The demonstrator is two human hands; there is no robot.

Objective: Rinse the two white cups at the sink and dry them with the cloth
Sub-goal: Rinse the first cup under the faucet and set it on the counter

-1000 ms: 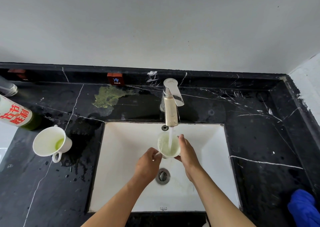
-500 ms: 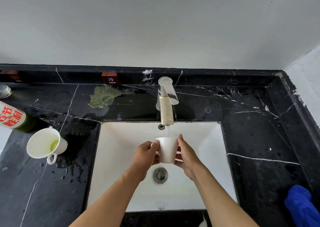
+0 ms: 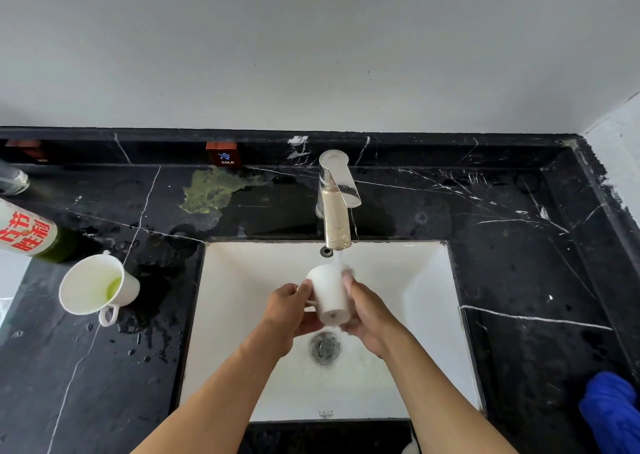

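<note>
Over the white sink (image 3: 408, 315) I hold a white cup (image 3: 329, 294) tipped away from me, its base toward the camera, under the running tap (image 3: 335, 225). My left hand (image 3: 287, 311) grips its left side near the handle. My right hand (image 3: 367, 315) curls round its right side. Water runs over the cup and down to the drain (image 3: 325, 348). A second white cup (image 3: 95, 285) with green liquid inside stands on the black counter, left of the sink. The blue cloth (image 3: 611, 410) lies at the counter's lower right.
A bottle with a red-lettered white label (image 3: 31, 234) lies at the left edge. A green stain (image 3: 211, 190) marks the counter behind the sink, below a red COLD tag (image 3: 223, 154). Water drops spot the black marble counter (image 3: 519, 263). Walls close the back and right.
The cup went from upright and filling under the stream to tipped over with its base toward me. Both hands stayed on it, turning with it.
</note>
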